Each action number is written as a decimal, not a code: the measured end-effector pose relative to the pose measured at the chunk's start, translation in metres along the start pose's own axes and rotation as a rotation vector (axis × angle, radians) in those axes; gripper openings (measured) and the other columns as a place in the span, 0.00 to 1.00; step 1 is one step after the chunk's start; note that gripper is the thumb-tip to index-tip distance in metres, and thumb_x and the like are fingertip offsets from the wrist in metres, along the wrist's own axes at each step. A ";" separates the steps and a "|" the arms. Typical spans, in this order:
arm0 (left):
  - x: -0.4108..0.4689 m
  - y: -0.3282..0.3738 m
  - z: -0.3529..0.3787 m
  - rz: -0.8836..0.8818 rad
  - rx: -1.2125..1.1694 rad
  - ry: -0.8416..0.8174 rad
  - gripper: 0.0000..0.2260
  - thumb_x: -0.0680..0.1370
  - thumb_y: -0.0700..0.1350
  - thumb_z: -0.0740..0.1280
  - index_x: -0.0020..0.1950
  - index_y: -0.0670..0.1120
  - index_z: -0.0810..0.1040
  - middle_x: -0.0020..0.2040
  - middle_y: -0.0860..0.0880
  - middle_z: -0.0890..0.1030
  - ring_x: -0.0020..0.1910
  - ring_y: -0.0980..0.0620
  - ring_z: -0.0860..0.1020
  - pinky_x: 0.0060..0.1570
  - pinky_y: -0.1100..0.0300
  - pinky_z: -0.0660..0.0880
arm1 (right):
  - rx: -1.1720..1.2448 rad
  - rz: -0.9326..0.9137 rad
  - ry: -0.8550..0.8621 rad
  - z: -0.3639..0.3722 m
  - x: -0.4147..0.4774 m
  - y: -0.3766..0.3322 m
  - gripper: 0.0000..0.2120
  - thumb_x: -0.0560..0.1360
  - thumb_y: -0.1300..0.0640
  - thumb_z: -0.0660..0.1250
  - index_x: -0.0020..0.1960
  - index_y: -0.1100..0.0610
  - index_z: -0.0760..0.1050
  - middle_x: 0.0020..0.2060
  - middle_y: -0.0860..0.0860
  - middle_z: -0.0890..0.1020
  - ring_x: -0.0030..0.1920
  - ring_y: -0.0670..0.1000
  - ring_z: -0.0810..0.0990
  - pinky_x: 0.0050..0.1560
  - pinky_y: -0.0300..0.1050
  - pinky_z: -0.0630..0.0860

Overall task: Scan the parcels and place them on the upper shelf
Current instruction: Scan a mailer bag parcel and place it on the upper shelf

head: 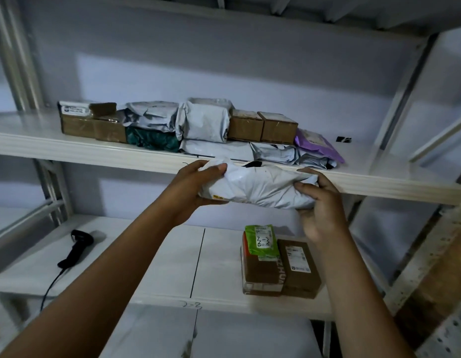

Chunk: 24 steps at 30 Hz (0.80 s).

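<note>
Ends of parcel (pixel 260 187) covered by left grip (pixel 198 187) and right grip (pixel 322 210). Black item (pixel 254 164) behind parcel mostly hidden. Print on box (pixel 299 267) label too small to be read. Scanner cable (pixel 51 282) lost behind left forearm. Both forearms cut off by bottom edge.

A slim, bare left forearm (pixel 108 267) and a slim, bare right forearm (pixel 353 280), skin uncovered along all the length that shows; the bare left hand (pixel 195 187) and bare right hand (pixel 322 205) likewise plain skin to the fingertips; nails too dim to tell.
</note>
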<state>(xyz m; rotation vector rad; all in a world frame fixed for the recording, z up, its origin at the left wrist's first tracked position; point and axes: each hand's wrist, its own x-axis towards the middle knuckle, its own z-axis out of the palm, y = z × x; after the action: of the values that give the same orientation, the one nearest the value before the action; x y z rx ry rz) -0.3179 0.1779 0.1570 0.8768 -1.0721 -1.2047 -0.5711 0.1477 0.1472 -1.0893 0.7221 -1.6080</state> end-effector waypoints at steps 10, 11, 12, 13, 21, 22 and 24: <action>0.002 0.063 -0.050 0.119 0.021 0.159 0.10 0.77 0.36 0.71 0.58 0.40 0.83 0.54 0.41 0.86 0.51 0.40 0.85 0.41 0.48 0.83 | -0.003 -0.082 -0.110 0.075 0.021 -0.008 0.15 0.71 0.75 0.66 0.51 0.61 0.82 0.47 0.55 0.85 0.49 0.53 0.85 0.50 0.46 0.80; 0.002 0.070 -0.059 0.126 0.023 0.174 0.11 0.77 0.37 0.71 0.58 0.40 0.83 0.54 0.41 0.86 0.52 0.40 0.85 0.42 0.48 0.83 | -0.008 -0.112 -0.106 0.088 0.023 -0.009 0.14 0.70 0.75 0.67 0.50 0.61 0.82 0.45 0.54 0.85 0.47 0.52 0.84 0.50 0.46 0.80; 0.001 0.079 -0.069 0.137 0.031 0.186 0.12 0.77 0.37 0.70 0.60 0.40 0.82 0.55 0.41 0.85 0.53 0.41 0.85 0.42 0.49 0.83 | -0.008 -0.154 -0.098 0.104 0.025 -0.010 0.14 0.70 0.75 0.68 0.48 0.61 0.83 0.43 0.53 0.85 0.46 0.52 0.84 0.50 0.46 0.80; 0.000 0.088 -0.078 0.151 0.044 0.195 0.14 0.76 0.38 0.70 0.62 0.39 0.81 0.55 0.41 0.85 0.54 0.41 0.84 0.43 0.50 0.83 | -0.012 -0.200 -0.085 0.121 0.027 -0.012 0.14 0.68 0.75 0.69 0.47 0.61 0.83 0.41 0.52 0.85 0.45 0.52 0.84 0.49 0.45 0.80; 0.003 0.163 -0.166 0.282 0.025 0.334 0.08 0.79 0.39 0.66 0.56 0.42 0.81 0.51 0.44 0.86 0.48 0.46 0.86 0.40 0.56 0.84 | -0.140 -0.369 -0.213 0.261 0.057 -0.017 0.11 0.67 0.67 0.75 0.35 0.53 0.81 0.33 0.48 0.82 0.38 0.51 0.81 0.42 0.46 0.77; 0.010 0.171 -0.179 0.279 0.017 0.351 0.07 0.80 0.39 0.65 0.55 0.43 0.80 0.49 0.44 0.87 0.46 0.46 0.87 0.39 0.57 0.83 | -0.157 -0.370 -0.202 0.278 0.066 -0.012 0.08 0.67 0.64 0.76 0.35 0.53 0.81 0.33 0.48 0.82 0.38 0.52 0.81 0.43 0.47 0.77; 0.026 0.184 -0.199 0.262 0.001 0.394 0.07 0.80 0.39 0.66 0.56 0.41 0.81 0.51 0.43 0.87 0.47 0.46 0.87 0.39 0.57 0.82 | -0.190 -0.333 -0.145 0.309 0.083 -0.003 0.06 0.66 0.56 0.77 0.40 0.54 0.81 0.37 0.50 0.85 0.41 0.54 0.84 0.46 0.51 0.81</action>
<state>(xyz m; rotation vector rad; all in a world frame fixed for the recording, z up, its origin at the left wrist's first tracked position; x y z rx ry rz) -0.0744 0.1793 0.2790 0.8981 -0.8351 -0.7728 -0.2976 0.0879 0.3012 -1.5118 0.6302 -1.7394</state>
